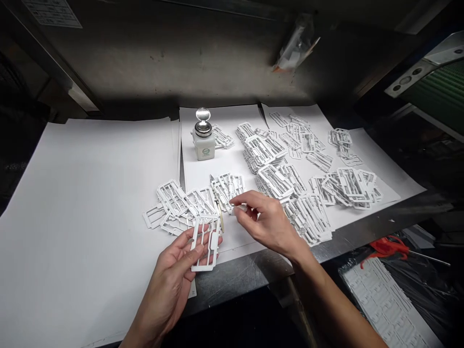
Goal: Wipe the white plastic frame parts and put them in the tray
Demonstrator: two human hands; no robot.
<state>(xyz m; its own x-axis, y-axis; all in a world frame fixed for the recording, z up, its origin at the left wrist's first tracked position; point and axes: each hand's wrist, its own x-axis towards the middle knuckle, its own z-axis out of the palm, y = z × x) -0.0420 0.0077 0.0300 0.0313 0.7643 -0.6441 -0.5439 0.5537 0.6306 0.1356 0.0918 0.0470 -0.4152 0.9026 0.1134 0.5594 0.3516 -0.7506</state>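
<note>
My left hand (177, 270) grips a white slotted frame (205, 244), thumb on its face and fingers behind it, above the table's front edge. To its right, my right hand (266, 220) is closed in a pinch on a small white piece (239, 208), whose shape is mostly hidden by the fingers. Behind the held frame lies a loose pile of similar white frames (172, 198). Another small pile (234, 184) sits just beyond my right fingertips. A thin pointed tool (220, 215) lies between these two piles, partly covered.
A white bottle with a raised metal lid (205, 145) stands at the back. Several stacks of frames (261, 152) spread over the right side on white paper (90, 193). Below the metal edge (250, 273) at right are a red-handled tool (389, 247) and a stack of white sheets (387, 304).
</note>
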